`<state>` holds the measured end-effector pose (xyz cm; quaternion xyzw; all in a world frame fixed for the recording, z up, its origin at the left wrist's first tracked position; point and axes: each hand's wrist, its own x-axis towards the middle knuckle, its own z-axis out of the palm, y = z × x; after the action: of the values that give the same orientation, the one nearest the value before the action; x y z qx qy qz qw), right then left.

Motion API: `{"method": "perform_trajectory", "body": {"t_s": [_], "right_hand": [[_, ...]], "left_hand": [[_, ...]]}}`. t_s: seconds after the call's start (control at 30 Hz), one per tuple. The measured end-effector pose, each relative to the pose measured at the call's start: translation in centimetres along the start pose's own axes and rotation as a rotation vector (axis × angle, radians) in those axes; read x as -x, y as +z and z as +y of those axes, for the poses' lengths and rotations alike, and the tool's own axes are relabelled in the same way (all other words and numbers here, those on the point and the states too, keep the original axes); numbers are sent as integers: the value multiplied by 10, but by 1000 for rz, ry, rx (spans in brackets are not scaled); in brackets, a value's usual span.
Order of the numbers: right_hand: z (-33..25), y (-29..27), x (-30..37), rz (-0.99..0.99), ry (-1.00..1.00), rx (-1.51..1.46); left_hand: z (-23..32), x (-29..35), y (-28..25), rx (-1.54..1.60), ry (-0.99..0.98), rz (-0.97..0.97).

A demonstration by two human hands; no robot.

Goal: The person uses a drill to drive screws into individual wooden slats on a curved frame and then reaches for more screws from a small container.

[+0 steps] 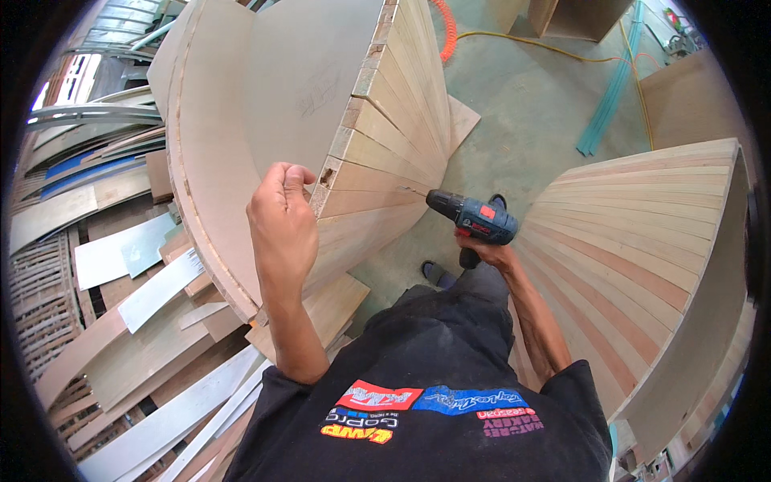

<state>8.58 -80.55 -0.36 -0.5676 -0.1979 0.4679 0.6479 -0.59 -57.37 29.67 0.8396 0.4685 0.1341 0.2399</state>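
Note:
My right hand (480,247) is wrapped round the grip of a dark blue cordless drill (482,218) with a black chuck. The drill lies level, and its thin bit points left at the slatted outer face of a curved wooden piece (377,165). The tip is at or very close to a slat; I cannot tell whether it has entered the wood. My left hand (283,213) is raised by the top edge of that piece, near a small dark notch. Its fingers are curled in closed, and whatever they hold, if anything, is hidden.
A second curved slatted piece (622,257) stands at the right. Boards and offcuts (152,337) are piled at the left. On the concrete floor (514,104) lie a yellow hose (522,34), an orange coiled hose (448,32) and teal strips (612,92). An open wooden box (574,20) stands far off.

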Motion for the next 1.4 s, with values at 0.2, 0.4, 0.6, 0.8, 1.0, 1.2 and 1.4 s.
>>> {"method": "perform_trajectory", "body": {"t_s": [0.2,0.4,0.6,0.8,1.0,1.2,1.4], "right_hand": [[-1,8,10,45,98,-107],[12,-12,1,-3,-23,111],[-6,-35,-24,-154,-360,436],[-23,-32,-35,-181,-277,392],[-9,-33,-41,-168,-329,424],[-1,-28,-41,-130,-334,355],[-23,-37,-48,-152,-352,502]], "left_hand": [[-2,-5,5,1,-39,-39],[8,-1,4,-45,-132,-77],[4,0,6,15,-173,-81],[2,2,11,20,-82,-13],[8,1,11,-7,-114,-20],[6,2,11,28,-127,-50],[9,3,12,5,-110,-24]]}}
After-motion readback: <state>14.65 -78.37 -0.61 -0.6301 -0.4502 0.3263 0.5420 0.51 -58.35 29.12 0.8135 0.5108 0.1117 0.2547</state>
